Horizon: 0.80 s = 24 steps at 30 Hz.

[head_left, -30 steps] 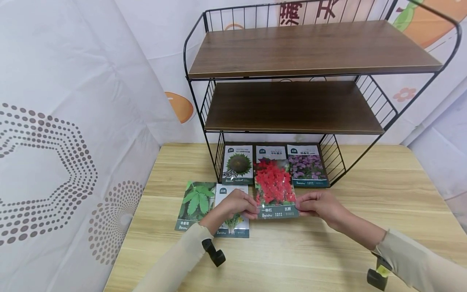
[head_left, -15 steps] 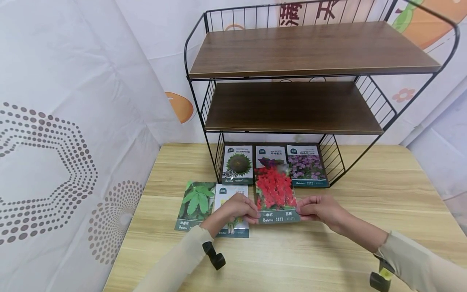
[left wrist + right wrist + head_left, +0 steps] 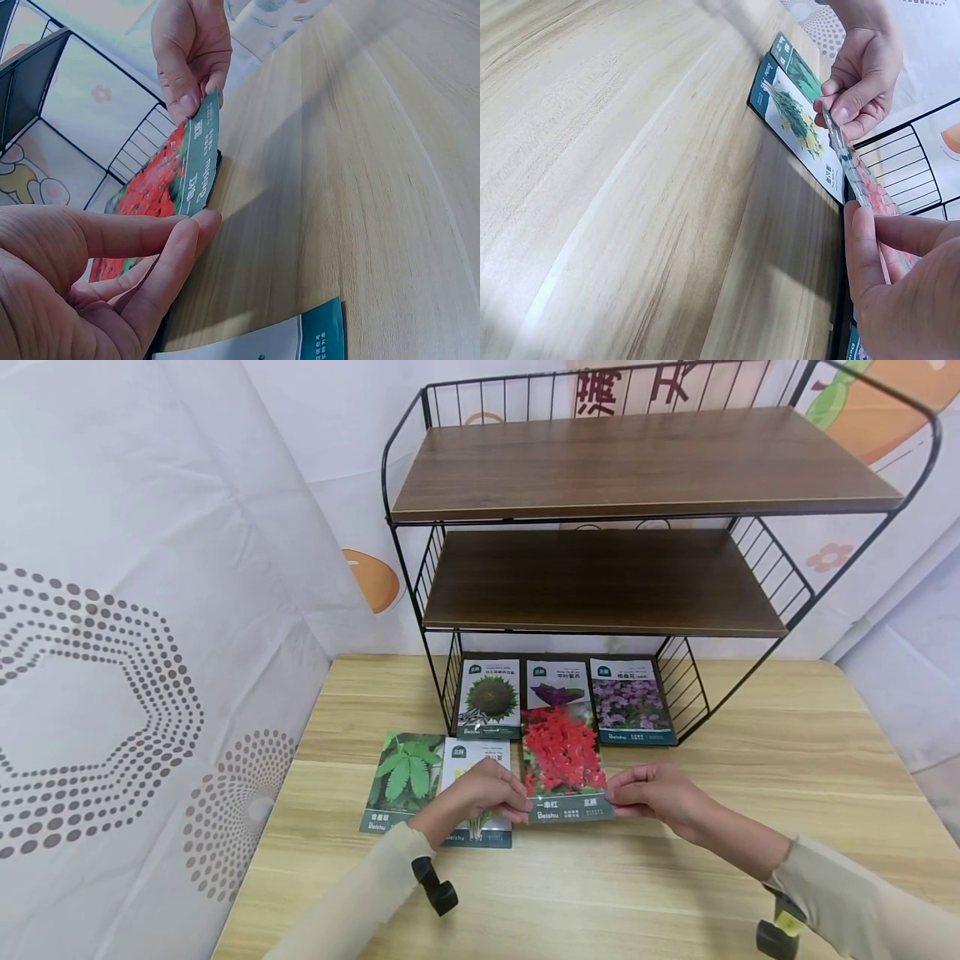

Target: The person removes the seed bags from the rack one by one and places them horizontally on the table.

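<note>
Between both hands is a seed packet with red flowers (image 3: 562,752), tilted up off the table in the wrist views. My left hand (image 3: 487,789) pinches its lower left edge, thumb against fingers, and my right hand (image 3: 660,793) pinches the lower right edge. The packet's top overlaps a purple-leaf packet (image 3: 557,681) on the bottom shelf in the head view. On either side of that one lie a sunflower packet (image 3: 489,697) and a purple-flower packet (image 3: 632,702). Partly hidden under my left arm, a yellow-flower packet (image 3: 476,756) lies beside a green-leaf packet (image 3: 405,777) on the table.
A black wire rack with brown shelves (image 3: 607,581) stands at the back of the wooden table (image 3: 765,718). Its middle shelf overhangs the bottom row of packets. Printed white cloth (image 3: 150,485) hangs behind and to the left.
Both hands have drawn the red-flower packet slightly back toward the body and lower, so more of the purple-leaf packet shows. The other packets have stayed in place.
</note>
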{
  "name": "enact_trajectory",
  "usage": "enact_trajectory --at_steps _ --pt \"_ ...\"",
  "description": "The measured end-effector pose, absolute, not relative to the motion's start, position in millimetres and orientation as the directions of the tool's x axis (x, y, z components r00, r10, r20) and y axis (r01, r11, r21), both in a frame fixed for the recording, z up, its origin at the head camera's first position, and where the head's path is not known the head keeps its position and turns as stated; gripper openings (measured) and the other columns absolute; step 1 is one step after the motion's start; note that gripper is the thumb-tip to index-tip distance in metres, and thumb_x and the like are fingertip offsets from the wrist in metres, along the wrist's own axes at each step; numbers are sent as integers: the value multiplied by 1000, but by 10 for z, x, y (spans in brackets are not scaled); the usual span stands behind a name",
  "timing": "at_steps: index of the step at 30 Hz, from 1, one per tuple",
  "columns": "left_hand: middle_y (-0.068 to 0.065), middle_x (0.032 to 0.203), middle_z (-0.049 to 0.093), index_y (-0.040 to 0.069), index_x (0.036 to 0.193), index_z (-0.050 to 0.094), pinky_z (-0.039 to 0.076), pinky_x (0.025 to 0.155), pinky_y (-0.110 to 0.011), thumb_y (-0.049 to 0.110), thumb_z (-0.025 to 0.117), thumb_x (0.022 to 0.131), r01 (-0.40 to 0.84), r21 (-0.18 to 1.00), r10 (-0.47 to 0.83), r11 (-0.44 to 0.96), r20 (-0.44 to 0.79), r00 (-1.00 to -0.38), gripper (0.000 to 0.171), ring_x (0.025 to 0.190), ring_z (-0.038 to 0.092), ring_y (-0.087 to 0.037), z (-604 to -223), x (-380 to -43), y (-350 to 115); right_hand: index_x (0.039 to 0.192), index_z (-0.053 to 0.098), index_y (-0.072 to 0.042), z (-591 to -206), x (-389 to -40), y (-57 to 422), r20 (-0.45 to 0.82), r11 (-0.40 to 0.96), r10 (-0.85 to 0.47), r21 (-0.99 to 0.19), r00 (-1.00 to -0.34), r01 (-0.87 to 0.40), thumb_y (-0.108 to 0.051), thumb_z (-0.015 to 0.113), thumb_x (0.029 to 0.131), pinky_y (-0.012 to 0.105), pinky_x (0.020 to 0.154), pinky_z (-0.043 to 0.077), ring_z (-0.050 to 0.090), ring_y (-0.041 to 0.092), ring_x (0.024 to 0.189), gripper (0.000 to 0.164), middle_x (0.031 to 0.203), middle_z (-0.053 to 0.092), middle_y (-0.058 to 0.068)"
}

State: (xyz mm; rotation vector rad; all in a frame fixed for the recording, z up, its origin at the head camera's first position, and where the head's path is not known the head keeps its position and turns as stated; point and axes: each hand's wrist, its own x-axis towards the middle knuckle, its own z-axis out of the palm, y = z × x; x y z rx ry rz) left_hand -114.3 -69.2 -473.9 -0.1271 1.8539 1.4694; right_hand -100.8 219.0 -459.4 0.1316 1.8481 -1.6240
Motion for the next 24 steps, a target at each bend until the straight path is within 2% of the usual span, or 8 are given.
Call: enact_trajectory --at_steps 8,14,24 --pt "-20 78 76 -8 95 75 68 76 -36 -6 74 87 -509 785 355 352 -615 -704 8 54 69 -9 -4748 -1145 -707 113 65 16 -4645 -1001 2169 -545 229 -335 -838 -769 495 0 65 95 25 77 67 71 7 78 24 89 74 2" --pt "-16 74 76 -7 93 75 68 69 -30 -5 74 87 -525 771 338 361 -633 -697 7 54 68 -9 -4764 -1138 -723 111 67 15 -4699 -980 2130 -543 235 -317 -839 -777 491 1 66 94 28 77 67 70 7 76 23 88 74 3" --pt "-14 73 75 -5 90 75 67 64 -25 -5 76 85 -551 749 312 369 -658 -686 5 55 69 -10 -4820 -1101 -754 111 66 17 -4809 -923 2100 -533 214 -346 -846 -772 489 0 65 94 25 74 67 70 6 75 24 88 74 2"
